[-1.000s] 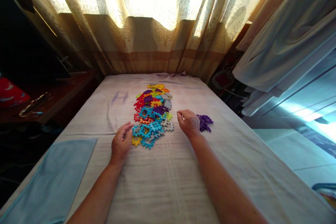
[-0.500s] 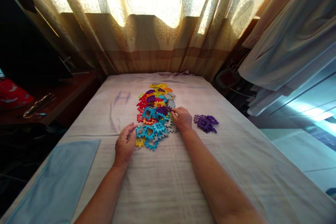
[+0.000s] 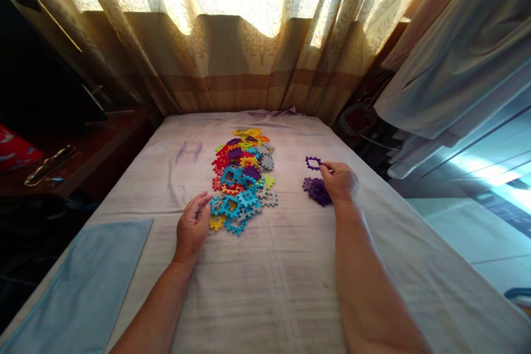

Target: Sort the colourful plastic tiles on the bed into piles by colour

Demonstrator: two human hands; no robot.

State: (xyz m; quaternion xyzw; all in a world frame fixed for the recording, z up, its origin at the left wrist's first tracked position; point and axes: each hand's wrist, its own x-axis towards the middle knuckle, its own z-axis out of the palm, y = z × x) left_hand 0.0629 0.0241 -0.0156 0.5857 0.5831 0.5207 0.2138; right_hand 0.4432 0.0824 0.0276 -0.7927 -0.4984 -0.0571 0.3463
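A mixed pile of toothed plastic building pieces (image 3: 236,207), in blue, red, yellow, grey, orange, green and purple, lies in the middle of the cloth-covered surface. At the pile's near left edge rests my left hand (image 3: 193,227), fingers apart and holding nothing. My right hand (image 3: 341,180) pinches a purple square frame piece (image 3: 313,163) by its right side. That frame has an open centre and notched edges. Just below it lies a small heap of purple pieces (image 3: 316,191), partly covered by my right hand. A few solid purple pieces (image 3: 251,172) lie within the mixed pile.
A light blue folded cloth or sheet (image 3: 89,282) lies at the left front. Patterned curtains (image 3: 249,61) hang behind the far edge. On the left is a dark brown cabinet (image 3: 95,146); white garments (image 3: 431,66) hang on the right.
My right hand has moved right from the mixed pile to above the purple heap, carrying a purple frame piece. My left hand stays beside the pile. The view has shifted slightly.
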